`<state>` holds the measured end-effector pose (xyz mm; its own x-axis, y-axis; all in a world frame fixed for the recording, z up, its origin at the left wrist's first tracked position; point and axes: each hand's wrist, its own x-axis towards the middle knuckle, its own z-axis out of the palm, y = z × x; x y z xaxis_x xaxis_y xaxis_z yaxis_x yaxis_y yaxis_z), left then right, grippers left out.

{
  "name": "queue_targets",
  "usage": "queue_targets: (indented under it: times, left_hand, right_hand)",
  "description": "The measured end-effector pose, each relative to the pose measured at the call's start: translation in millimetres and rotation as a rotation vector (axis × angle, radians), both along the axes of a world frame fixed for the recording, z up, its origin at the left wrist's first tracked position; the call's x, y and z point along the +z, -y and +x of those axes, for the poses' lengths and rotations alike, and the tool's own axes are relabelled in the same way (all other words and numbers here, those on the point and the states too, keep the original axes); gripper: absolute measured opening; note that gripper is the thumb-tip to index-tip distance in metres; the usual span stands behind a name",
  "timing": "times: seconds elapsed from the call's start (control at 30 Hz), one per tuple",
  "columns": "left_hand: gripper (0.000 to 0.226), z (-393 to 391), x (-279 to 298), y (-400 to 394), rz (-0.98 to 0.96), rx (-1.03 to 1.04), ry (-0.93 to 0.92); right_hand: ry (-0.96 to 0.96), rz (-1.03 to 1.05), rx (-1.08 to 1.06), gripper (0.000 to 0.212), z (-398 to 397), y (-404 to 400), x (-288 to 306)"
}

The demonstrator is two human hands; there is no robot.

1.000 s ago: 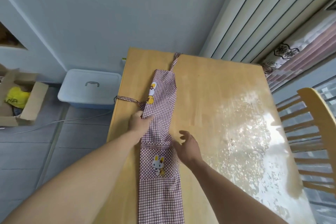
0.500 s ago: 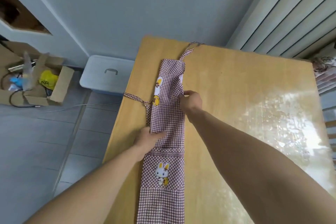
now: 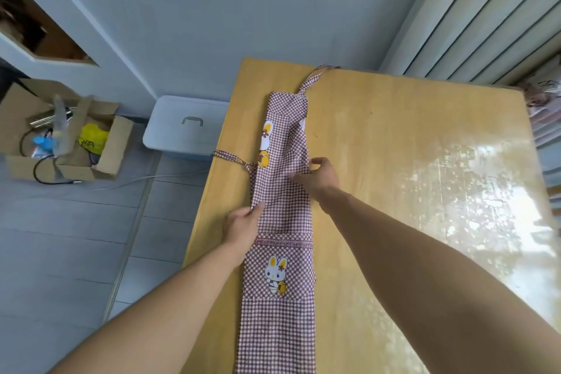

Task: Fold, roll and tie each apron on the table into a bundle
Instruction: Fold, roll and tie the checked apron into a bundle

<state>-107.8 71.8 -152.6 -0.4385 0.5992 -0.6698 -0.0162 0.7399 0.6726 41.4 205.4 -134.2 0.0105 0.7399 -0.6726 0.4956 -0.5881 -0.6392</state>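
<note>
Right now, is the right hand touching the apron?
Touching. The head view shows the right hand lying flat on the right edge of the folded checked apron, its fingers overlapping the cloth with no gap visible.

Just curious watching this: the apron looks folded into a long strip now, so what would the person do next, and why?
Probably smooth the strip flat, then start rolling from one end. The apron already lies as a narrow band, with the left hand and right hand pressing its edges, and nothing is rolled yet.
</note>
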Motion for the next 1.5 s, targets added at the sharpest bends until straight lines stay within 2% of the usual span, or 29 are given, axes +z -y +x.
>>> queue_targets:
  times: [0.1, 0.2, 0.23, 0.3, 0.37, 0.47, 0.57, 0.7, 0.77, 0.83, 0.9, 0.97, 1.07, 1.1, 1.17, 1.23, 1.33, 1.37, 1.43, 1.5]
  left_hand:
    - [0.037, -2, 4, 9, 0.065, 0.016, -0.169]
    - [0.068, -8, 5, 18, 0.133, -0.005, -0.304]
    - [0.068, -11, 3, 24, 0.16, -0.072, -0.38]
    - [0.053, -8, 1, 45, 0.194, -0.281, -0.491]
    - [0.047, 0, 1, 68, 0.212, -0.418, -0.474]
    - [0.045, 10, 6, 100, 0.21, -0.387, -0.378]
    - [0.044, 14, 8, 129, 0.211, -0.424, -0.193]
    - [0.043, 8, 13, 159, 0.309, -0.605, -0.34]
    - [0.047, 5, 17, 172, 0.34, -0.743, -0.394]
    - [0.059, 3, 18, 185, 0.359, -0.982, -0.438]
    - [0.071, 2, 15, 192, 0.307, -1.238, -0.465]
    - [0.078, 2, 15, 196, 0.233, -1.407, -0.496]
    - [0.091, 3, 10, 202, 0.184, -1.517, -0.545]
    - [0.095, 3, 8, 206, 0.179, -1.538, -0.548]
    - [0.098, 0, 8, 213, 0.166, -1.602, -0.559]
    - [0.095, -4, 12, 215, 0.164, -1.644, -0.551]
    - [0.084, -11, 26, 216, 0.086, -1.598, -0.388]
    - [0.077, -12, 39, 218, 0.091, -1.585, -0.34]
    - [0.046, -10, 62, 220, 0.087, -1.474, -0.169]
    - [0.03, -9, 81, 222, 0.076, -1.518, -0.042]
  right_hand:
    - [0.083, 0.054, 0.066, 0.086, 6, 35, -1]
    - [0.128, 0.038, 0.035, 0.094, 15, 82, 6]
    - [0.133, 0.017, 0.013, 0.096, 19, 99, 9]
    - [0.178, -0.027, -0.01, 0.095, 28, 142, 13]
    - [0.211, -0.054, -0.042, 0.083, 36, 185, 16]
    - [0.199, -0.095, -0.132, 0.056, 44, 247, 12]
    - [0.145, -0.136, -0.203, 0.038, 47, 300, 4]
    - [0.077, -0.108, -0.294, 0.011, 44, 348, 10]
    - [-0.02, -0.136, -0.346, 0.018, 42, 367, 19]
    - [-0.111, -0.173, -0.402, 0.029, 42, 387, 28]
    - [-0.147, -0.263, -0.403, 0.031, 45, 404, 31]
    - [-0.146, -0.387, -0.287, 0.037, 52, 426, 27]
    - [-0.193, -0.61, -0.061, 0.077, 62, 460, 25]
    - [-0.243, -0.668, -0.026, 0.077, 63, 466, 32]
    - [-0.414, -0.711, -0.02, 0.048, 61, 463, 53]
    - [-0.58, -0.633, -0.061, 0.036, 60, 446, 81]
    - [-0.688, -0.425, -0.098, 0.032, 50, 410, 126]
    - [-0.695, -0.372, -0.098, 0.032, 44, 399, 138]
    - [-0.676, -0.306, -0.117, 0.037, 34, 379, 152]
    - [-0.666, -0.256, -0.162, 0.041, 26, 361, 161]
